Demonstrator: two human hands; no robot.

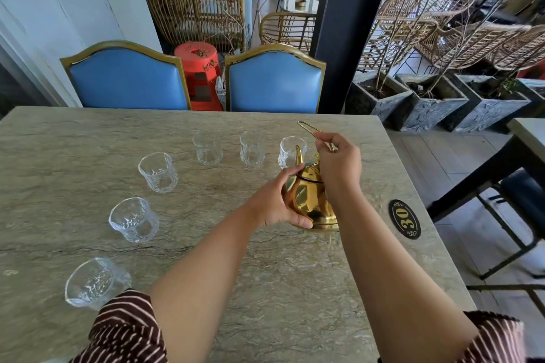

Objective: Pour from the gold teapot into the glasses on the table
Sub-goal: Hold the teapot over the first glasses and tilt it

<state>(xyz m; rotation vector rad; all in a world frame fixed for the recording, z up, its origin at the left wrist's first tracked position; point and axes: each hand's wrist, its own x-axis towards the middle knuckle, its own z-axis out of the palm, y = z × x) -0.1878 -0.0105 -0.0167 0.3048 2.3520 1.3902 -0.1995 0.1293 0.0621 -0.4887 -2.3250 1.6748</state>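
Observation:
The gold teapot (pixel 309 200) stands on the stone table (pixel 206 259), right of centre, spout pointing away from me. My left hand (pixel 278 200) cups its left side. My right hand (pixel 339 162) is closed on the thin wire handle (pixel 306 127), which juts up and back. Several clear patterned glasses stand in an arc: three at the back (pixel 207 147) (pixel 252 149) (pixel 290 150), the rightmost just behind the spout, then three down the left (pixel 158 171) (pixel 134 219) (pixel 94 281). All look empty.
An oval black plaque reading 30 (pixel 404 219) is fixed near the table's right edge. Two blue chairs (pixel 129 79) (pixel 275 82) stand at the far side. A second table (pixel 528 132) and stone planters (pixel 433 103) are to the right.

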